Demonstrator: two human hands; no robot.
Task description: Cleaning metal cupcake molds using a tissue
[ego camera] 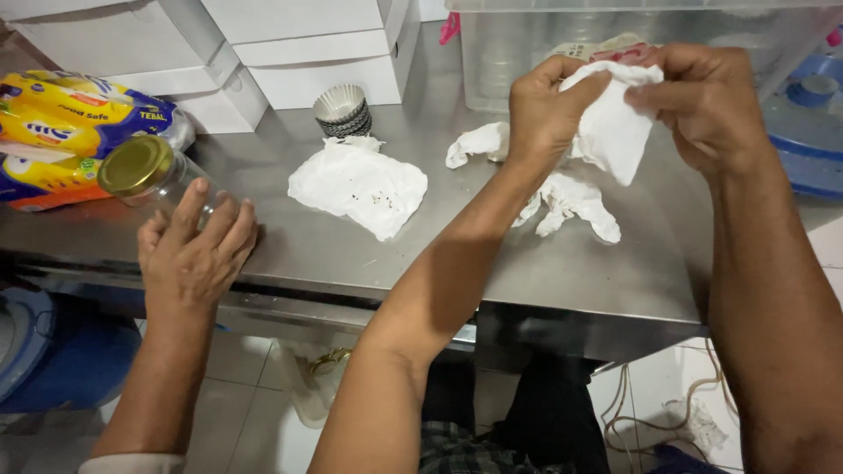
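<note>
Single head-worn view, looking steeply down and forward from close above the steel desk [351, 254]. Near enough for both forearms to fill the lower frame; desk edge and tiled floor [246, 412] below, boxes at top.

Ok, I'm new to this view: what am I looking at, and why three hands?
One picture, from a camera on a person's head, looking down. The two arms at middle and right are that person's own: left hand and right hand both pinch a white tissue. The other hand at the left is someone else's, gripping a gold-lidded glass jar. On the steel table lie crumpled tissues, stacked paper cups and white boxes.
</note>
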